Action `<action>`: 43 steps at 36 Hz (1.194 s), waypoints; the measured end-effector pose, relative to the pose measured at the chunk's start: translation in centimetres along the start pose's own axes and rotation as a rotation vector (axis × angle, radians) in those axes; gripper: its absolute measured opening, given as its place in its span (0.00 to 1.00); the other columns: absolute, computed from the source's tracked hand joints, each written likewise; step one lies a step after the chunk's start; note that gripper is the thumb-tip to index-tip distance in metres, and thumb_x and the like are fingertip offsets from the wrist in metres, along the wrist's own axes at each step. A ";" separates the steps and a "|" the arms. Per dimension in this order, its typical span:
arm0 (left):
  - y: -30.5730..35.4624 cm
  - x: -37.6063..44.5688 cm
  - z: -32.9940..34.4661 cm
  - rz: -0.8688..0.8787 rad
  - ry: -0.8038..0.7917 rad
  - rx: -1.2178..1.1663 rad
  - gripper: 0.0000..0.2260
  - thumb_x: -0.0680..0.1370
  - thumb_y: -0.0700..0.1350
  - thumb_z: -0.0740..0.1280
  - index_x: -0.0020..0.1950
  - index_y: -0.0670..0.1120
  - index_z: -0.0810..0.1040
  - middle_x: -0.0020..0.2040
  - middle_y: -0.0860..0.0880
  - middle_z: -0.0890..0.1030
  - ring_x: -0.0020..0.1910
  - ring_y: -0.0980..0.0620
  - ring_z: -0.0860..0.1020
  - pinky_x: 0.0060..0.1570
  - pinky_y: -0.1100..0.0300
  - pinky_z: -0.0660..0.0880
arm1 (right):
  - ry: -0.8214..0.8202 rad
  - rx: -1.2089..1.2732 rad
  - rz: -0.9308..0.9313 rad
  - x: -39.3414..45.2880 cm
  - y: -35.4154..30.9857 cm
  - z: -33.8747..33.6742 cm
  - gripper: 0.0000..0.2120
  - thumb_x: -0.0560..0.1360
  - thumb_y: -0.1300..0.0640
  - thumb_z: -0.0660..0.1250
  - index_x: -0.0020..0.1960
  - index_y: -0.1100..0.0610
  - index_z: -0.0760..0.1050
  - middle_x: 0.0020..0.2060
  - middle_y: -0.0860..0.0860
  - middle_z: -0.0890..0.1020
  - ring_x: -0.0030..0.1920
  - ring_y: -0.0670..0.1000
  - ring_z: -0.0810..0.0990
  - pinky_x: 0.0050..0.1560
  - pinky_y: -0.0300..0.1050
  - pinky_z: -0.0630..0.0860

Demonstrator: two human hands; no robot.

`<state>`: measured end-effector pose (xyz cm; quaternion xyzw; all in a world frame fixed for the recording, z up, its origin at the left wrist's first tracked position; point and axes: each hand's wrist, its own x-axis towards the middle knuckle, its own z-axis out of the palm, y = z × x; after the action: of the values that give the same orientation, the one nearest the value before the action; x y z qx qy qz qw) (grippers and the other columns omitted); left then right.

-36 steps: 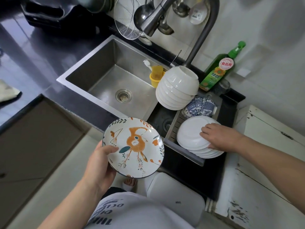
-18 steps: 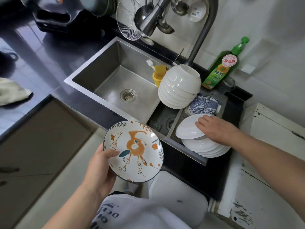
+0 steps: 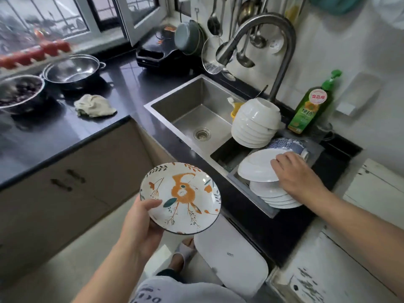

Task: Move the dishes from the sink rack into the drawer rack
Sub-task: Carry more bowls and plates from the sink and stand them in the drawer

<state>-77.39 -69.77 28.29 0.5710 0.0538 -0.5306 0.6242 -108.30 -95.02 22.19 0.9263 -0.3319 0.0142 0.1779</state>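
Observation:
My left hand (image 3: 140, 224) grips a patterned plate (image 3: 181, 197), white with an orange animal and leaves, in front of the counter edge with its face up. My right hand (image 3: 295, 176) holds the top white plate (image 3: 255, 167) of a leaning stack of white plates (image 3: 273, 195) in the sink rack (image 3: 242, 189); that plate is lifted clear of the others. Behind them in the rack stand a stack of upturned white bowls (image 3: 255, 123) and several blue patterned bowls (image 3: 286, 145). The drawer rack is not in view.
The steel sink (image 3: 196, 114) with its tall faucet (image 3: 262, 40) lies left of the rack. A green detergent bottle (image 3: 310, 106) stands behind. A cloth (image 3: 94, 106) and metal pots (image 3: 72, 71) sit on the black counter. A white bin lid (image 3: 231, 256) is below.
My right hand has lifted the top white plate off the stack. The camera has tilted up, so the counter and window show. The patterned plate stays in my left hand.

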 end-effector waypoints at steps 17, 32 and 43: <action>-2.7 -14.4 -18.3 0.144 0.409 -0.315 0.19 0.79 0.36 0.59 0.70 0.40 0.73 0.58 0.37 0.84 0.59 0.35 0.82 0.65 0.37 0.74 | -0.494 1.709 0.921 0.7 -24.7 -10.5 0.17 0.80 0.65 0.61 0.67 0.58 0.75 0.53 0.56 0.85 0.50 0.59 0.85 0.42 0.52 0.84; -3.2 -27.9 -50.3 0.326 0.806 -0.625 0.17 0.77 0.37 0.61 0.64 0.43 0.79 0.55 0.42 0.86 0.55 0.41 0.83 0.48 0.49 0.79 | -0.903 1.924 0.709 -0.1 -59.1 -23.0 0.06 0.80 0.67 0.62 0.52 0.65 0.77 0.47 0.62 0.84 0.48 0.60 0.82 0.51 0.61 0.80; 0.3 -33.0 -67.8 0.418 0.948 -0.852 0.19 0.76 0.39 0.63 0.66 0.45 0.79 0.58 0.40 0.85 0.56 0.36 0.83 0.61 0.35 0.77 | -1.084 2.046 0.618 -0.8 -79.6 -31.9 0.10 0.78 0.66 0.66 0.59 0.66 0.76 0.53 0.63 0.85 0.57 0.63 0.83 0.54 0.62 0.80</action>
<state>-54.88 2.22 27.46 0.4442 0.4152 -0.0227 0.7935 -56.70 -26.67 26.48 0.4049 -0.4070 -0.0783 -0.8150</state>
